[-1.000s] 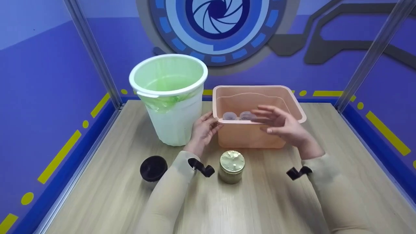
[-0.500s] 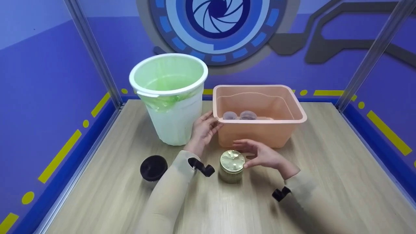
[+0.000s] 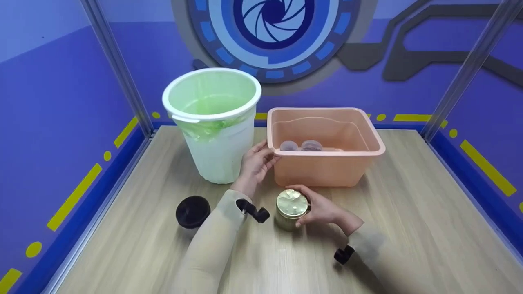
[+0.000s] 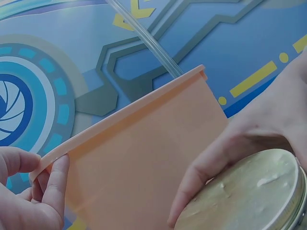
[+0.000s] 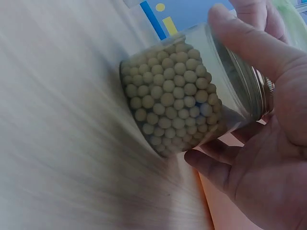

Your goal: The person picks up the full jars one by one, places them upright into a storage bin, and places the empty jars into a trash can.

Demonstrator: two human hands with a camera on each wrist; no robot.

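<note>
A clear jar (image 5: 168,96) filled with small beige balls stands on the table under a dented gold lid (image 3: 292,202). My right hand (image 3: 320,208) grips the jar from its right side, thumb at the front and fingers behind. With thumb and fingers my left hand (image 3: 255,163) pinches the rim of the pink plastic bin (image 3: 322,169) at its near left corner. Inside that bin, two round translucent pieces (image 3: 311,145) show above the front rim; what they are is hard to tell. The left wrist view shows the left hand (image 4: 36,191) on the rim.
A white bucket (image 3: 216,159) with a green liner stands left of the bin. Beside the left forearm is a jar with a black lid (image 3: 193,211), partly hidden by the sleeve. Blue patterned walls (image 3: 61,102) enclose the wooden table (image 3: 261,265) on its left, back and right.
My right hand has come down from over the pink bin to the gold-lidded jar and taken hold of it. The left hand stays on the bin's rim.
</note>
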